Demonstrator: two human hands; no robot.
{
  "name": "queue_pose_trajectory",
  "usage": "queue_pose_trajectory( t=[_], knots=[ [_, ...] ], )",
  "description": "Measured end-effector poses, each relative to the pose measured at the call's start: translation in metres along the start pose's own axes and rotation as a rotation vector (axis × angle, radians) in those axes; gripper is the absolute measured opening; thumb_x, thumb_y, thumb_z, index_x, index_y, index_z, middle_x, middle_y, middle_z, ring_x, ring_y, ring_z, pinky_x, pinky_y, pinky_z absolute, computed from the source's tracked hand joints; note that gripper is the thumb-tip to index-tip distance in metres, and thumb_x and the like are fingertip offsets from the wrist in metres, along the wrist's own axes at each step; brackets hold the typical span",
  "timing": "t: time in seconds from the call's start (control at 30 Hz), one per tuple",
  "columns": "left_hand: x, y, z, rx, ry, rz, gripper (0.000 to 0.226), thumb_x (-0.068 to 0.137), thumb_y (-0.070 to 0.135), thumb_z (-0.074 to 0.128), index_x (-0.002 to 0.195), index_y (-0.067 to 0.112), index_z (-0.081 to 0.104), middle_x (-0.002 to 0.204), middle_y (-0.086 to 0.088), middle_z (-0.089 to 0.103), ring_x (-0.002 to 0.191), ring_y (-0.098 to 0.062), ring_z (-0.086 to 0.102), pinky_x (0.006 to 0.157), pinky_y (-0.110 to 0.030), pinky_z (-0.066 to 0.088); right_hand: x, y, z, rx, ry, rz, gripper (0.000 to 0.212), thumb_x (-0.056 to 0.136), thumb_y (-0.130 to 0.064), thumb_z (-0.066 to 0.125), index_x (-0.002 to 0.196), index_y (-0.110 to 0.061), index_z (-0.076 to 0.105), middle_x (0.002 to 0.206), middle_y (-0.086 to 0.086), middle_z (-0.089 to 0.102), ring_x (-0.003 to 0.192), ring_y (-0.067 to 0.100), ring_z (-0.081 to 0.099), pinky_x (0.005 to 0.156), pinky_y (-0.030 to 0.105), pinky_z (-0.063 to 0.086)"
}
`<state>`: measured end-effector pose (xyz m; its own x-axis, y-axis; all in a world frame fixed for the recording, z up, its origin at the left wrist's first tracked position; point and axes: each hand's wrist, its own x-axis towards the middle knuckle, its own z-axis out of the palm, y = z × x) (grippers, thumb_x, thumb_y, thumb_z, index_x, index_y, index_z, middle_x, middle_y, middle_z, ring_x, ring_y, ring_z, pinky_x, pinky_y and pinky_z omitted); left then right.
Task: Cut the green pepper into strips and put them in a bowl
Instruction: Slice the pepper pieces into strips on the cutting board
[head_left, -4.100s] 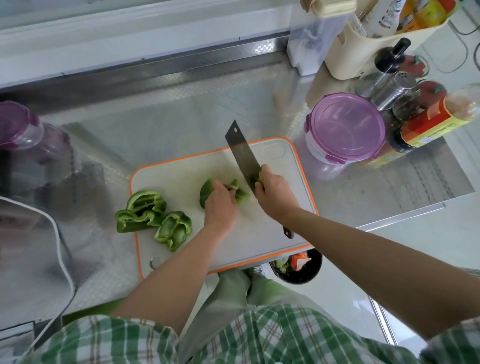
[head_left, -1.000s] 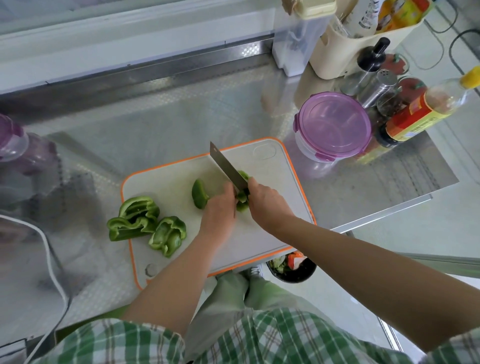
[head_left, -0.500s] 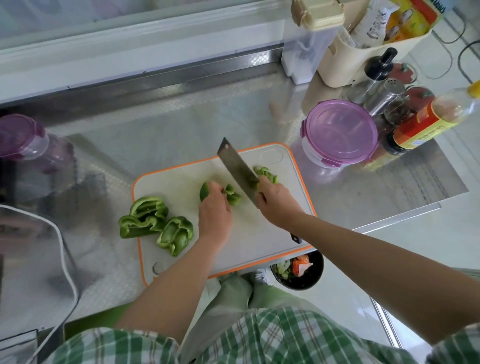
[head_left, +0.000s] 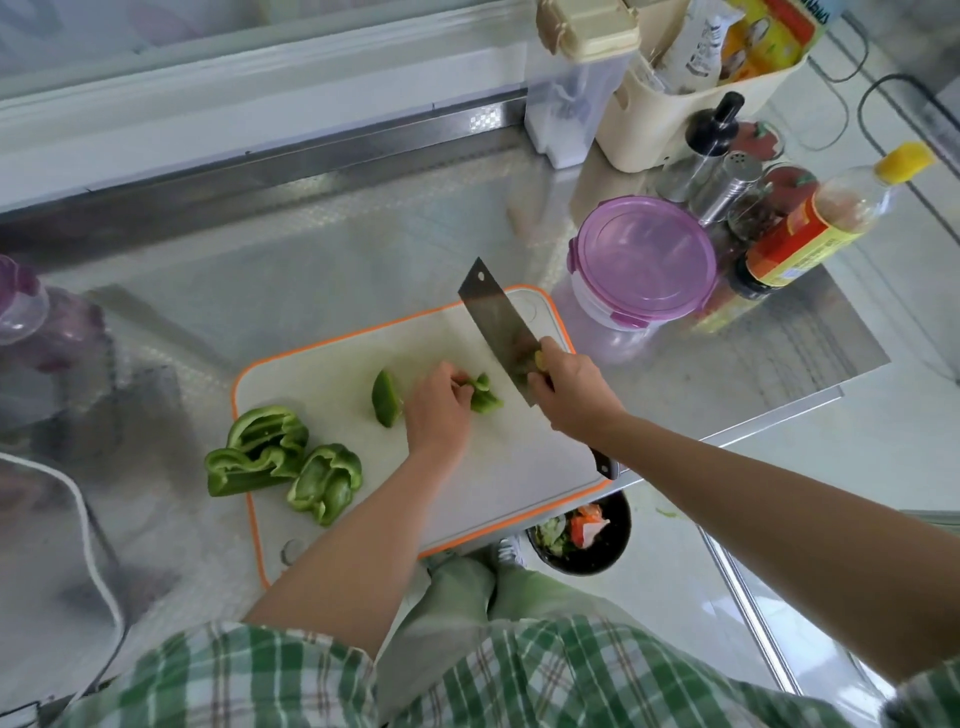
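A white cutting board (head_left: 332, 364) with an orange rim lies on the steel counter. My left hand (head_left: 436, 410) presses a piece of green pepper (head_left: 387, 397) down on the board with curled fingers, and cut strips (head_left: 485, 397) lie just right of the fingertips. My right hand (head_left: 574, 392) grips the cleaver (head_left: 498, 322), whose blade is lifted and points away to the upper left, right of the strips. Two large pepper pieces (head_left: 260, 449) (head_left: 324, 480) lie at the board's left edge.
A lidded purple container (head_left: 644, 260) stands right of the board, with bottles (head_left: 821, 223), shakers and a cream caddy (head_left: 670, 104) behind it. A dark bowl of scraps (head_left: 582, 535) sits below the counter edge. A purple-lidded jar (head_left: 21, 306) is at far left.
The cleaver has lifted and swung a little to the right, off the pepper. The left hand still holds the pepper piece, with cut strips showing beside its fingertips. The camera shifted slightly.
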<state>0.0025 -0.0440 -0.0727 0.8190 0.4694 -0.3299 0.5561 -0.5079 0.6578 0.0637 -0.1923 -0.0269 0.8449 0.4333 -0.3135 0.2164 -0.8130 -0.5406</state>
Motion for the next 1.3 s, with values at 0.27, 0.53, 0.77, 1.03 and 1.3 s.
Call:
queue_pose_trajectory(
  t=[0.27, 0.53, 0.77, 1.03, 1.3],
  knots=[
    [0.008, -0.002, 0.005, -0.163, -0.013, -0.144, 0.006, 0.089, 0.01, 0.062, 0.092, 0.011, 0.067, 0.097, -0.008, 0.071, 0.087, -0.031, 0.067, 0.081, -0.035, 0.052, -0.009, -0.007, 0.002, -0.034, -0.032, -0.111, 0.005, 0.093, -0.01, 0.043, 0.094, -0.007, 0.039, 0.07, 0.012, 0.047, 0.059, 0.032, 0.044, 0.053, 0.041, 0.037],
    [0.009, 0.001, 0.004, -0.198, -0.023, -0.155, 0.006, 0.09, 0.008, 0.064, 0.085, 0.009, 0.061, 0.089, -0.01, 0.07, 0.059, -0.028, 0.067, 0.039, -0.012, 0.043, -0.013, -0.008, 0.008, -0.104, -0.075, -0.112, 0.011, 0.095, -0.013, 0.039, 0.09, -0.011, 0.031, 0.059, 0.001, 0.03, 0.061, 0.03, 0.036, 0.056, 0.037, 0.028],
    [0.009, 0.0, 0.004, -0.222, -0.043, -0.157, 0.004, 0.09, 0.007, 0.064, 0.087, 0.005, 0.062, 0.089, -0.013, 0.069, 0.066, -0.03, 0.069, 0.038, -0.012, 0.043, -0.015, -0.011, 0.016, -0.199, -0.087, -0.066, 0.01, 0.094, -0.008, 0.037, 0.09, -0.013, 0.029, 0.062, 0.003, 0.036, 0.059, 0.029, 0.04, 0.05, 0.034, 0.026],
    [0.014, -0.003, 0.007, -0.166, -0.045, -0.137, 0.016, 0.089, 0.006, 0.064, 0.077, 0.013, 0.056, 0.087, -0.013, 0.069, 0.069, -0.032, 0.07, 0.054, -0.033, 0.056, -0.004, -0.013, 0.024, -0.246, -0.139, -0.038, 0.012, 0.093, -0.006, 0.039, 0.092, -0.014, 0.029, 0.067, 0.004, 0.039, 0.063, 0.027, 0.042, 0.047, 0.032, 0.025],
    [0.022, -0.01, 0.015, -0.19, -0.039, -0.188, 0.022, 0.084, 0.003, 0.063, 0.071, 0.018, 0.053, 0.084, -0.013, 0.066, 0.079, -0.034, 0.068, 0.07, -0.048, 0.059, 0.0, -0.01, 0.037, -0.23, -0.077, -0.025, 0.007, 0.096, -0.012, 0.04, 0.101, -0.009, 0.036, 0.081, 0.014, 0.053, 0.069, 0.037, 0.05, 0.057, 0.039, 0.034]
  ],
)
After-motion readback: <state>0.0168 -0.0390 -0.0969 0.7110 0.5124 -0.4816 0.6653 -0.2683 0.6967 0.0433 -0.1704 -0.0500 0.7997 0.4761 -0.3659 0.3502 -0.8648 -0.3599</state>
